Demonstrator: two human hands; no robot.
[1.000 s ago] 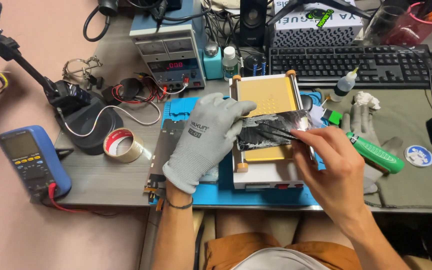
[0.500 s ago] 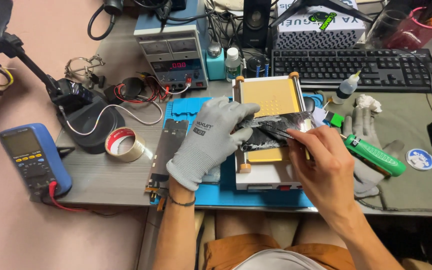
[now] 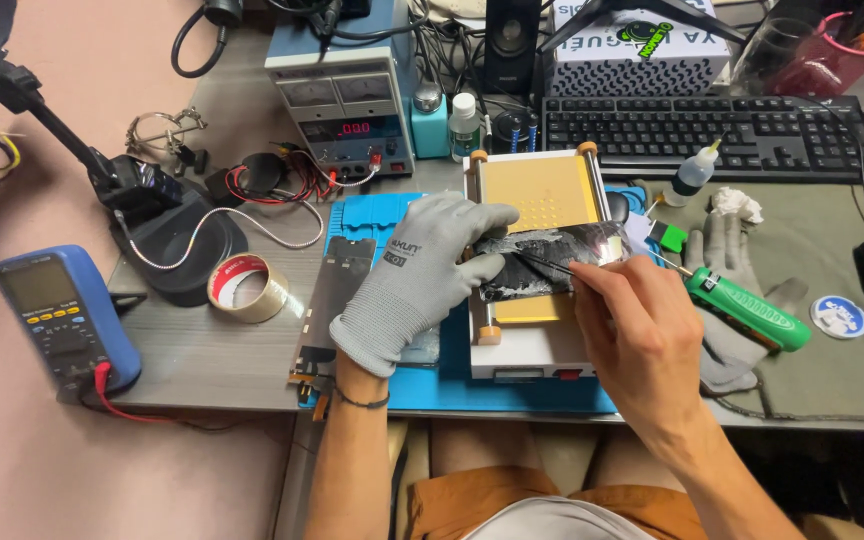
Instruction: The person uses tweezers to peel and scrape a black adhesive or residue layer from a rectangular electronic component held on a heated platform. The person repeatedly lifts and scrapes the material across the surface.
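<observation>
— How are the hands set over that heating plate (image 3: 542,190)?

— The left hand (image 3: 414,280), in a grey knit glove, reaches in from the plate's left with the wrist low and the fingers spread flat, pressing down on the near-left end of a dark, glossy phone screen (image 3: 552,258) that lies across the plate's front half. It pins the screen rather than wrapping it.

— And the right?

— Bare. The right hand (image 3: 642,345) comes from the plate's near-right corner, knuckles up, grip pinched narrow on thin dark tweezers (image 3: 542,264), whose tips rest on the screen's middle.

— What does the screen look like?

— Black and shiny, cracked or smeared in pale patches, with a bright glare at its right end. The plate under it is a flat, mustard-yellow square with small holes, set on a white box.

— Anything else close to the plate?

— A blue rubbery mat (image 3: 372,215) lies under and left of it. A green-handled tool (image 3: 747,310) lies on a limp grey glove (image 3: 727,290) to its right. A tape roll (image 3: 248,288) sits on the grey worktop (image 3: 202,355) well left of the plate, and a blue multimeter (image 3: 62,318) lies farther left still.
</observation>
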